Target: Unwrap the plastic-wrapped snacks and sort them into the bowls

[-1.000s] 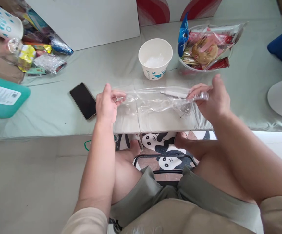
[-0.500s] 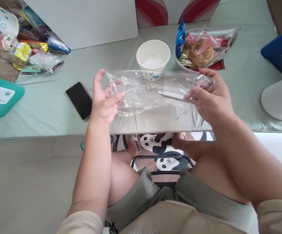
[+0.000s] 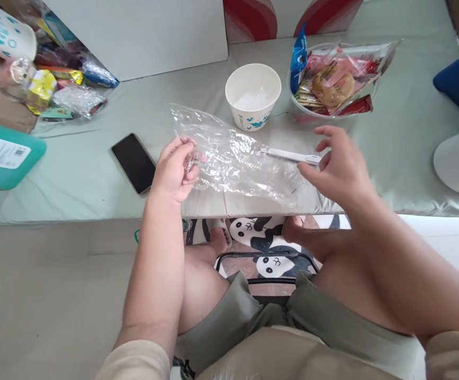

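My left hand [image 3: 177, 168] pinches one end of a clear plastic bag [image 3: 233, 158], which hangs crinkled and slants down to the right over the table. Apart from the bag, my right hand [image 3: 338, 163] has its fingers spread and nothing in them. Just left of its fingertips lies a slim white utility knife [image 3: 290, 155], partly beside the bag's edge. Behind the bag stands a paper cup [image 3: 253, 100] with a blue print, holding something clear and whitish that I cannot make out.
A black phone [image 3: 134, 162] lies left of my left hand. Behind my right hand is a clear tub [image 3: 312, 112] of packaged snacks. Several wrapped snacks [image 3: 55, 95] and a green container [image 3: 7, 153] are at the left, a white bucket [image 3: 457, 161] at the right.
My right hand has let go of the bag's right end and opened. That end has dropped toward the table edge, and my left hand keeps hold of the other end.
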`<state>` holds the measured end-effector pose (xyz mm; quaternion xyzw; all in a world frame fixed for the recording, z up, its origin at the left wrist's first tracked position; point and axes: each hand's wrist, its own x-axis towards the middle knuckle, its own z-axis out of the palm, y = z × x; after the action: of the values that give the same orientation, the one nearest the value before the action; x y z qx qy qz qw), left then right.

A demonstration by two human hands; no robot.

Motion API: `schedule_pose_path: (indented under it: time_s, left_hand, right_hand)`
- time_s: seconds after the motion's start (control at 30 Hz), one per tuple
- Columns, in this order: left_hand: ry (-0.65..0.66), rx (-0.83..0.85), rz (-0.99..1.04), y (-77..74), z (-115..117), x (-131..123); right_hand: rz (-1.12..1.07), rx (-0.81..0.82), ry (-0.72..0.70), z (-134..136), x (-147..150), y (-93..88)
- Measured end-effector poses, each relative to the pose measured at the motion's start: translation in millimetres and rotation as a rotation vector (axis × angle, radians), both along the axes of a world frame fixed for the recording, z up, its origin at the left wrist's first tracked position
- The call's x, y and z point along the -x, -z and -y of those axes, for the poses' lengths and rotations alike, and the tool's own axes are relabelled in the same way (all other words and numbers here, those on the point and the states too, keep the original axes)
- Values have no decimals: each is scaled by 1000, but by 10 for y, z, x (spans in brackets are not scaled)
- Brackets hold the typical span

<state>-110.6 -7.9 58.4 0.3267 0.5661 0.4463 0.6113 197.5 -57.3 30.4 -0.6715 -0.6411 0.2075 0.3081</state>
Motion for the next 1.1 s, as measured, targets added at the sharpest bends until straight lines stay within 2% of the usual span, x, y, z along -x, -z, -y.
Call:
schedule_pose_path:
  time_s: [0.1, 0.17, 0.27, 0.37, 0.43, 0.5, 0.57, 0.6, 0.63, 0.7, 0.77, 0.8, 0.87, 0.97, 1.1]
  left_hand:
    - [209, 68, 113, -28, 30, 35]
    - [343, 113, 157, -18, 71, 24]
    - [505, 140, 144, 15, 146, -32]
    - [557, 153, 59, 34, 174, -72]
    - [469, 90, 6, 41, 140, -65]
    - [226, -47, 9, 58, 83, -45]
    - [-45, -146, 86, 94, 44, -45]
    - [-106, -146, 123, 121, 42, -65]
    - [-92, -115, 150, 151, 55, -100]
    - [114, -10, 163, 218, 116, -215]
    - [329, 63, 147, 276, 193, -356]
    - [365, 83, 123, 297, 223, -420]
    - [328, 107, 34, 318, 248, -505]
    - [210, 109, -76, 309, 204, -500]
    - [94, 38, -47, 305, 135, -410]
  right_hand:
    - [-156, -113, -174, 40, 125, -61]
    - [-327, -94, -363, 16, 278, -40]
    - [-432, -24, -570, -105, 534, 33]
    - [-512, 60, -675, -243, 720, 37]
    - [-516, 179, -714, -286, 779, -9]
    - [-490, 283, -657, -282, 801, -59]
    - [-506, 330, -496, -249, 806, -84]
    - [-534, 336, -399, -232, 808, -82]
    - [-563, 337, -308, -216, 810, -72]
    - [-595, 325, -167, -196, 817, -35]
    - [-572, 288, -92, -181, 822, 6]
    - [-547, 271, -79, -174, 819, 22]
    - [-508, 249, -76, -155, 800, 36]
    - [-533, 226, -67, -126, 729, 23]
    - [-601, 201, -27, -109, 628, 3]
